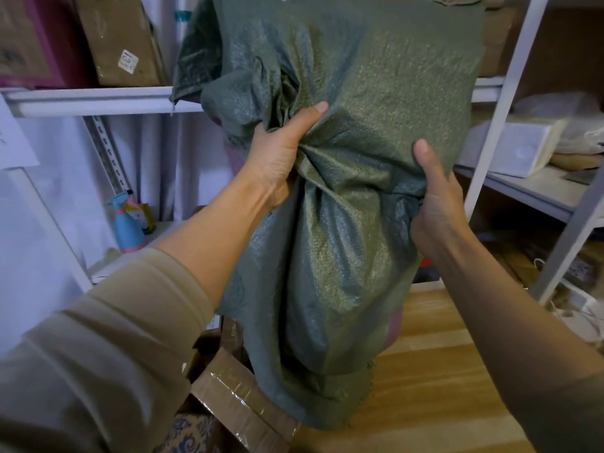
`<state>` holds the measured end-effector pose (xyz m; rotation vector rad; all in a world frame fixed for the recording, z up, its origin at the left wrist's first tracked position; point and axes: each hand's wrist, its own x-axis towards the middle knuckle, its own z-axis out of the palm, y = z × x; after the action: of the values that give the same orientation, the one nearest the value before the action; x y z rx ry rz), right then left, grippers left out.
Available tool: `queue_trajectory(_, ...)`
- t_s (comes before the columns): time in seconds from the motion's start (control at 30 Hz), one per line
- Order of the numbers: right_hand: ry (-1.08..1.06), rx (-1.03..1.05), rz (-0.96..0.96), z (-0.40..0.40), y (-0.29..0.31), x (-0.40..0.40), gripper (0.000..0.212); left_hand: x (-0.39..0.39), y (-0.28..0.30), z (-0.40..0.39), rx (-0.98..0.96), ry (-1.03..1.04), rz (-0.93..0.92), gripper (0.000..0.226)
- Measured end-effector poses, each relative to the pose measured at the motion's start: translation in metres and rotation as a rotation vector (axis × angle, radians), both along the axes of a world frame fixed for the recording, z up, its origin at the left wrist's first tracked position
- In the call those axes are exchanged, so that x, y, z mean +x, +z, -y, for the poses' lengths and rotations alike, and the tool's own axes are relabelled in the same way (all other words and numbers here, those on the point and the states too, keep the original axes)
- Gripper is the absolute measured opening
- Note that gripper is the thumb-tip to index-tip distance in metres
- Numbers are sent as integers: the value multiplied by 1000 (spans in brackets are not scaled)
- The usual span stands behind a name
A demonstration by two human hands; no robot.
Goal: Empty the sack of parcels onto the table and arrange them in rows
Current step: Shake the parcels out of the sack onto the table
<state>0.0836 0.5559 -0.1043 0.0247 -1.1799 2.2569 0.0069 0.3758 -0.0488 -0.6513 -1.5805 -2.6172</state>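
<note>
A dark green woven sack [353,93] hangs in the air in front of me, held up over the wooden table [434,371]. My left hand [281,152] grips a bunched fold in the sack's middle. My right hand [436,204] grips its right side, thumb on the front. The sack's lower end [320,397] hangs just above the table. Brown taped cardboard parcels [242,390] lie on the table at the lower left, partly hidden by the sack and my left sleeve. I cannot see what is inside the sack.
White metal shelving runs behind and to the right, with cardboard boxes [121,40] on the upper left shelf and a white box [519,148] on the right shelf. A blue bottle [129,227] stands at the back left. A patterned blue packet [186,433] lies at the bottom edge.
</note>
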Motion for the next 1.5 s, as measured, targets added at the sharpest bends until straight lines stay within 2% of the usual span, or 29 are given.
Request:
queue_trajectory(0.1,-11,-37,-12,0,1,-1,89,6,5,2,-41,65,-7,121)
queue_trajectory(0.27,12,-52,-69,5,5,-1,80,18,19,9,-234,84,-62,98)
queue_trajectory(0.43,41,66,-59,3,3,-3,59,8,15,17,-371,171,-33,72)
queue_trajectory(0.57,21,231,48,7,-2,-1,58,9,12,15,-438,156,-37,85)
queue_trajectory(0.67,-29,365,156,8,-5,-1,44,18,3,5,-427,150,-48,75)
queue_trajectory(0.73,-101,386,192,6,-7,-5,43,21,-1,1,-441,139,-89,70)
queue_trajectory(0.9,-242,346,254,5,-15,-19,43,29,-3,-7,-506,104,-194,47)
queue_trajectory(0.97,-233,322,242,4,-18,-23,44,28,-3,-7,-513,95,-209,37)
queue_trajectory(1.07,-164,187,226,3,-21,-24,47,24,-4,-6,-507,103,-212,41)
queue_trajectory(1.2,-168,35,236,4,-20,-21,38,27,-8,-10,-506,60,-266,27)
queue_trajectory(1.3,-225,-76,279,6,-17,-21,21,26,-10,-10,-508,60,-245,34)
queue_trajectory(1.43,-286,-193,310,7,-16,-27,17,18,-15,-4,-571,78,-209,66)
queue_trajectory(1.5,-315,-289,362,3,-17,-35,22,13,-19,2,-592,51,-184,77)
